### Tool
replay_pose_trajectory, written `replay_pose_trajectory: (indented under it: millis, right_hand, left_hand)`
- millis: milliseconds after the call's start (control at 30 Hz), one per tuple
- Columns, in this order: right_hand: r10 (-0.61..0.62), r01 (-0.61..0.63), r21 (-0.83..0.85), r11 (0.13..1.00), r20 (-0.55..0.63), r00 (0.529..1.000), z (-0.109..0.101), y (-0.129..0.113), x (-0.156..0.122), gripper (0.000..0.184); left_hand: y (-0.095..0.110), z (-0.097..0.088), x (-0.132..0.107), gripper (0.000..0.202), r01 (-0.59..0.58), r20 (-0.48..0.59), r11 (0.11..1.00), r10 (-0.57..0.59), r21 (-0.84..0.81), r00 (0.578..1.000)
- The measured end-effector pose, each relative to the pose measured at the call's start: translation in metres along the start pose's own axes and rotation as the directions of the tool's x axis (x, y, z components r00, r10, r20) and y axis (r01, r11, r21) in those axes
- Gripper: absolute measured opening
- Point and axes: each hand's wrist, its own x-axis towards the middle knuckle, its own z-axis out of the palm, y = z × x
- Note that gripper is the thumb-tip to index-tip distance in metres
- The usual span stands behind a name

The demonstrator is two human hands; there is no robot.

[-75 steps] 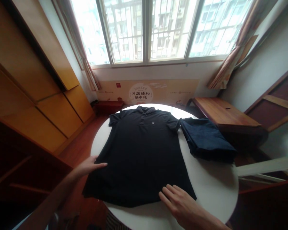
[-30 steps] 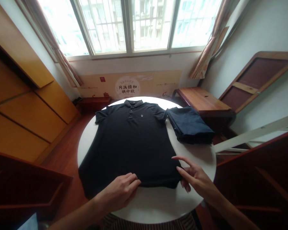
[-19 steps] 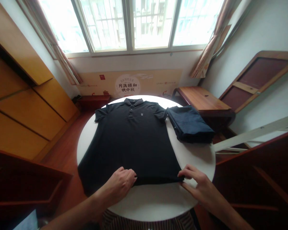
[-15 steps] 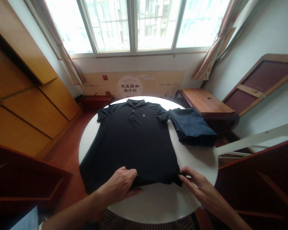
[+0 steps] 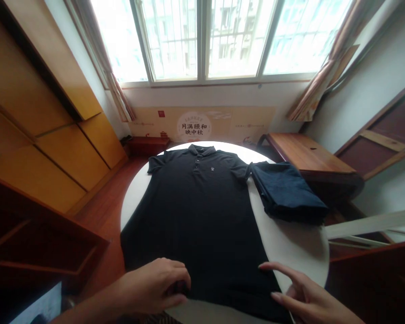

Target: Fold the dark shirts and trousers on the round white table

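Note:
A black polo shirt (image 5: 197,216) lies flat, front up, on a round white table (image 5: 297,245), collar toward the window. My left hand (image 5: 151,285) rests at the shirt's bottom hem on the left, fingers curled and pinching the fabric. My right hand (image 5: 305,297) is at the hem's right corner, with its fingers spread apart and touching or just above the cloth, holding nothing.
A folded dark blue garment (image 5: 288,193) sits on the table's right side, beside the shirt's sleeve. A wooden bench (image 5: 307,157) stands beyond it. Wooden cabinets (image 5: 54,148) line the left wall. Windows with curtains fill the far wall.
Both hands have drawn the shirt's hem toward me, so the shirt now reaches the table's near edge. My right hand has let go of the hem corner and spread its fingers.

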Motion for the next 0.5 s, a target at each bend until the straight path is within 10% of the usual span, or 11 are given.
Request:
replay_pose_trajectory:
  millis: [200,233,333,500]
  right_hand:
    - [-0.378,0.281,-0.406,0.869,-0.181,0.908,-0.011,-0.049,0.04,0.045]
    - [-0.447,0.343,-0.448,0.826,-0.149,0.882,-0.007,-0.065,0.053,0.042]
    - [-0.587,0.492,-0.579,0.65,0.03,0.809,0.014,-0.115,0.099,0.032]
    - [-0.622,0.432,-0.821,0.373,0.124,0.773,0.052,-0.147,0.163,0.028]
  left_hand:
    - [-0.087,-0.098,0.04,0.037,0.284,-0.253,0.935,-0.333,-0.211,0.908]
    - [-0.109,-0.123,0.054,0.036,0.359,-0.361,0.902,-0.426,-0.238,0.83]
    - [-0.167,-0.191,0.097,0.033,0.598,-0.632,0.722,-0.652,-0.348,0.419]
    - [-0.216,-0.237,0.135,0.058,0.687,-0.684,0.568,-0.716,-0.453,0.14]
